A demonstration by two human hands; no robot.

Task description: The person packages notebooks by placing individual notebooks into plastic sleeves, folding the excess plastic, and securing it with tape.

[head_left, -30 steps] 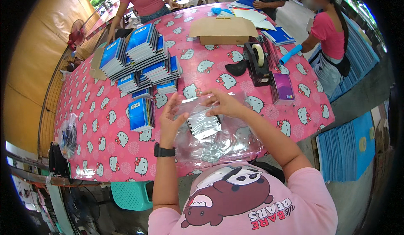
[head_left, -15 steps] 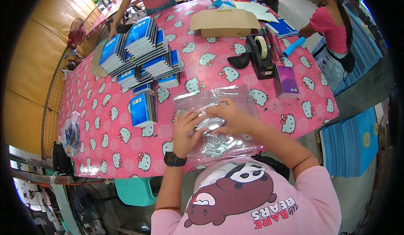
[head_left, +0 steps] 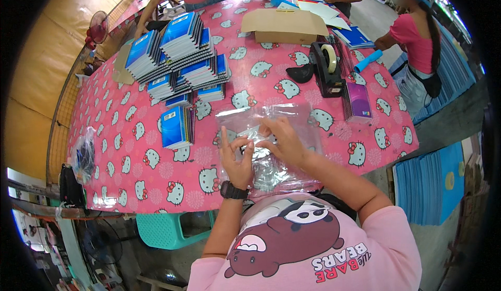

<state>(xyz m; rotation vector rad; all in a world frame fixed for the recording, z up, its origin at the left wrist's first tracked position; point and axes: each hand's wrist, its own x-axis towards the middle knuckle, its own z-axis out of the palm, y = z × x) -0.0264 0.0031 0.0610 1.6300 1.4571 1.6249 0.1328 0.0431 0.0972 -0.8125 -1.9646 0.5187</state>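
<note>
Clear plastic bags (head_left: 279, 173) lie in a flat, shiny pile on the table's near edge in front of me. My left hand (head_left: 237, 158), with a black watch on its wrist, is over the pile's left side. Its index finger points up, while the thumb and another finger meet in a pinch at the film. Just right of it, my right hand (head_left: 286, 141) hovers low over the bags, fingers bent and thumb apart from them. How much film lies between the fingers is hard to see through the glare.
Stacked blue spiral notebooks (head_left: 180, 35) stand at the left, with a smaller stack (head_left: 177, 126) nearer. A tape dispenser (head_left: 327, 72), purple notebooks (head_left: 357, 100) and an open cardboard box (head_left: 284, 34) sit beyond my hands. Several people work around the table. A green stool (head_left: 164, 231) stands below.
My hands have lifted slightly off the plastic. The left fingers went from lying spread to a pinch with the index raised; the right hand shifted slightly. The view tilted a little.
</note>
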